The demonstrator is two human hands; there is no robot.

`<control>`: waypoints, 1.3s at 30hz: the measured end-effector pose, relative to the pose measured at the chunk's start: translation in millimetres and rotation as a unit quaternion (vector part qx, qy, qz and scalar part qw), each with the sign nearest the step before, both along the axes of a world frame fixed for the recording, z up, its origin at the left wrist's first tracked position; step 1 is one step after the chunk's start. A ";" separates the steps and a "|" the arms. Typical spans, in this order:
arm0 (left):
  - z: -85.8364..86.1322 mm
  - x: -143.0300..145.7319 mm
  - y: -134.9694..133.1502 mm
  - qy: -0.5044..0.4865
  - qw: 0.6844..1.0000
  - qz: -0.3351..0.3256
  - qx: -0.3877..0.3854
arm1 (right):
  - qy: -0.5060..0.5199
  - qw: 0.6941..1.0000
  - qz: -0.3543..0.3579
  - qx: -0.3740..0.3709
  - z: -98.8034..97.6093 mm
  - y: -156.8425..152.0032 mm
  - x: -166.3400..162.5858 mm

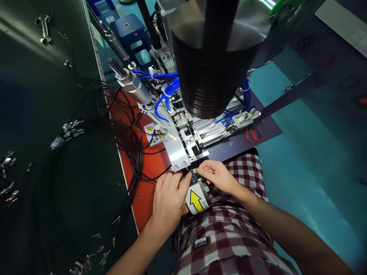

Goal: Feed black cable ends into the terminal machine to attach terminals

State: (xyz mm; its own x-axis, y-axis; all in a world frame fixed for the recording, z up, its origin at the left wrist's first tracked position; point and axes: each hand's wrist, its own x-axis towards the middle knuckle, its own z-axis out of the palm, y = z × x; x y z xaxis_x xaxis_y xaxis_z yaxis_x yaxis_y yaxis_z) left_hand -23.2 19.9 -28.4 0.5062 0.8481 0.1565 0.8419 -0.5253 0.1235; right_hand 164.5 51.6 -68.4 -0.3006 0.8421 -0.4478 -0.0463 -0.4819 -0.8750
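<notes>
My left hand (169, 198) lies on the orange machine base (143, 191), its fingers together, with thumb and forefinger pinched at a thin black cable near the metal bracket (179, 152). My right hand (218, 175) is closed in a pinch on a small connector end at the machine's front slot (195, 170). Just below both hands sits a white label with a yellow arrow (196, 200). What the fingertips hold is tiny and partly hidden.
A crimping machine with blue air hoses (169, 89) and a large dark cylinder (212, 76) rises ahead. Bundled black cables (86, 172) with metal terminals lie at left. Red scissors (254, 134) rest on a dark mat at right. A wrench (44, 28) lies far left.
</notes>
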 end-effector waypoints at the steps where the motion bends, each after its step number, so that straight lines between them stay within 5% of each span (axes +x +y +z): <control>1: 1.1 0.6 -1.6 0.013 1.000 0.002 -0.007 | 0.003 1.000 -0.002 -0.003 -1.5 -0.6 0.7; 8: -3.8 -2.6 -1.2 -0.057 0.994 -0.007 -0.091 | -0.036 0.998 -0.030 0.045 -4.5 -5.4 -10.0; 20: -6.3 -3.2 1.2 -0.088 0.991 0.000 -0.099 | 0.026 0.999 -0.036 0.011 -5.3 -4.5 -15.9; 39: -8.2 1.2 1.9 -0.062 0.995 0.008 -0.083 | 0.016 0.993 -0.093 0.068 -12.1 -11.4 -28.1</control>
State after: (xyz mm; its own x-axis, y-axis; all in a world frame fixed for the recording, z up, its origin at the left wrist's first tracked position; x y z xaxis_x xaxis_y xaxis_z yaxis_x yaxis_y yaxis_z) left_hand -22.0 21.8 -36.6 0.4778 0.8753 0.0744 0.8227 -0.4755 0.3115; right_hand 136.4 40.2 -80.5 -0.1465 0.9362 -0.3194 -0.1531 -0.3404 -0.9277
